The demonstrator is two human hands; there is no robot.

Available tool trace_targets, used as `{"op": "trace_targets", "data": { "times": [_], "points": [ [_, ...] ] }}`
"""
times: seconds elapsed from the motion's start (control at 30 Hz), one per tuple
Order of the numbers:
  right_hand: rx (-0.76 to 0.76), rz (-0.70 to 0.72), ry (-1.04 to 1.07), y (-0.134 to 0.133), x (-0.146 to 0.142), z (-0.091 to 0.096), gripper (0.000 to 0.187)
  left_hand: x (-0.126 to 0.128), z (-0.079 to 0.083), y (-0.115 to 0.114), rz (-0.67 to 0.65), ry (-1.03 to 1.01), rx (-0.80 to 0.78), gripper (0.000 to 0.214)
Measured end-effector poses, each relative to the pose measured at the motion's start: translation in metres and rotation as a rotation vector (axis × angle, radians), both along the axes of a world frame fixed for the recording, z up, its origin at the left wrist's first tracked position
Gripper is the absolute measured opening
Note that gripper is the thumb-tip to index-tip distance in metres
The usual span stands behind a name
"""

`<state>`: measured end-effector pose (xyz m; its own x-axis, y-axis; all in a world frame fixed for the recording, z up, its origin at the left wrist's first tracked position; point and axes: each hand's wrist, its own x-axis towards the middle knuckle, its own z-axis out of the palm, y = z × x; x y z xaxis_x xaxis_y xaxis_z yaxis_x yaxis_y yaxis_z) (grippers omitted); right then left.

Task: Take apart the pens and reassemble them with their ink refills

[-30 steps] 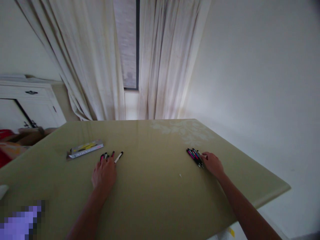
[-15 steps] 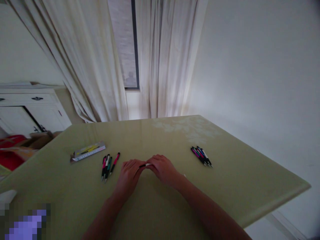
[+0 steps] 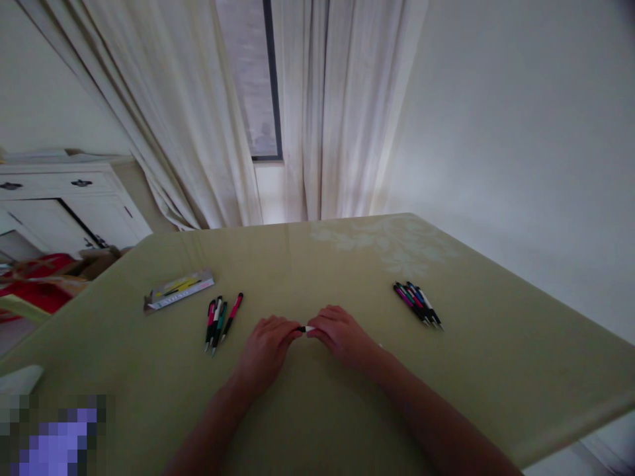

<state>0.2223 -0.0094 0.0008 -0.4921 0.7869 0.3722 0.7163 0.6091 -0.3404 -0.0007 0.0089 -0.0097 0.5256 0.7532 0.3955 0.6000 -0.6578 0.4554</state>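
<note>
My left hand (image 3: 265, 347) and my right hand (image 3: 342, 336) meet at the middle of the olive-green table (image 3: 317, 410). Between their fingertips they pinch a black-and-white pen (image 3: 306, 328), one end in each hand, just above the tabletop. To the left of my left hand lies a small group of pens (image 3: 219, 320) with pink, green and white barrels. A second bunch of pens (image 3: 417, 305) lies to the right of my right hand, well apart from it.
A flat grey and yellow pen box (image 3: 178, 289) lies at the table's left. Cream curtains (image 3: 317, 112) hang behind the far edge. A white cabinet (image 3: 64, 205) stands at the left, with red cloth (image 3: 34, 287) below it. A white wall runs along the right.
One second ago my hands were apart, each at its own pile of pens. They have come together at the table's middle with one pen held between them. The view has shifted slightly.
</note>
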Motion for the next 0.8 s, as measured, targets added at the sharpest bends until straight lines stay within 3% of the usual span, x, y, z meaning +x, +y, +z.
{"op": "trace_targets", "data": {
  "times": [0.17,0.43,0.7,0.8],
  "points": [
    [0.091,0.000,-0.126,0.0011,0.0036,-0.0016,0.028,0.0014,0.0009,-0.0010,0.002,-0.026,-0.074,0.035],
    [-0.043,0.042,-0.035,-0.0016,0.0022,0.0031,0.036,-0.0066,-0.0008,0.0002,-0.084,0.008,0.080,0.037],
    [0.067,0.010,-0.132,-0.0005,0.0031,0.0041,0.036,0.0003,0.0071,-0.0071,-0.047,-0.057,-0.281,0.035],
    [0.009,-0.002,-0.096,-0.0015,0.0040,0.0046,0.037,-0.0033,0.0075,-0.0042,-0.020,-0.103,-0.282,0.033]
  ]
}}
